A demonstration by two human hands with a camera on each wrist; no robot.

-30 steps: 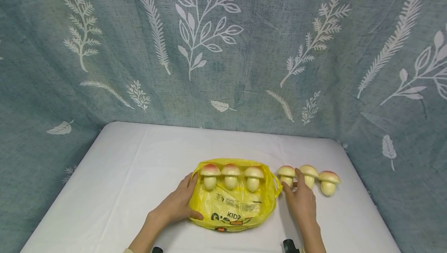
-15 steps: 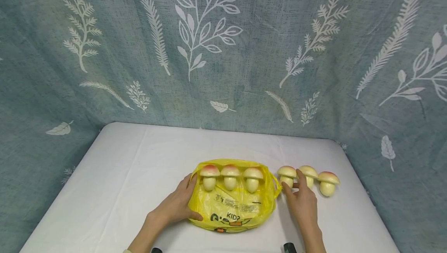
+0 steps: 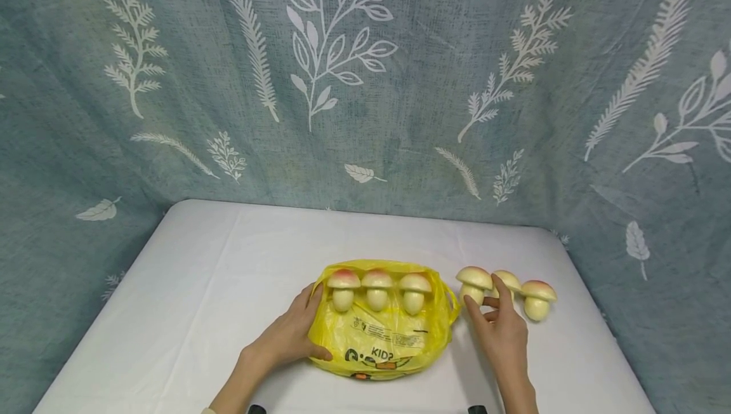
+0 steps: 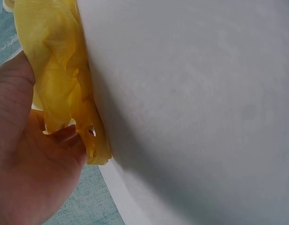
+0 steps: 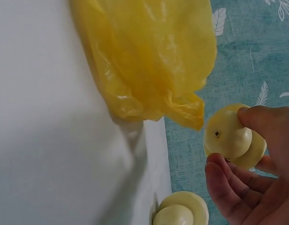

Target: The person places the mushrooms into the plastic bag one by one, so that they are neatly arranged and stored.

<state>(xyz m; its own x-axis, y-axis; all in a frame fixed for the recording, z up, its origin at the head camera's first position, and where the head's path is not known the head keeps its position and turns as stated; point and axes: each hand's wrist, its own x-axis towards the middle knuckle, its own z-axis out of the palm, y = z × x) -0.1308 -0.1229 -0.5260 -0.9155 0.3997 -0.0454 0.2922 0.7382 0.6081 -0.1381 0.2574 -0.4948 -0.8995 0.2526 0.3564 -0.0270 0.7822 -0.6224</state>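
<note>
A yellow plastic bag [image 3: 394,334] with printing sits on the table, and three cream toy mushrooms with red-tinged caps, the middle one [image 3: 377,296] among them, lie in a row at its far side. My left hand [image 3: 291,331] holds the bag's left end, thumb in front and fingers behind. Just right of the bag, my right hand [image 3: 499,331] pinches another toy mushroom [image 3: 473,277] by its stem between thumb and fingers. The right wrist view shows the stem's round end of this held mushroom [image 5: 226,136] raised off the table, near the bag's loose handle [image 5: 188,110].
Beyond the right hand, two more toy mushrooms stay on the white table [image 3: 274,236]; the nearer one is partly hidden by fingers, the other mushroom [image 3: 537,300] is at the far right. A green leaf-patterned curtain [image 3: 400,84] hangs behind.
My right hand has lifted the mushroom nearest the bag slightly up and to the right, so it overlaps its neighbour. My left hand and the bag have stayed put.
</note>
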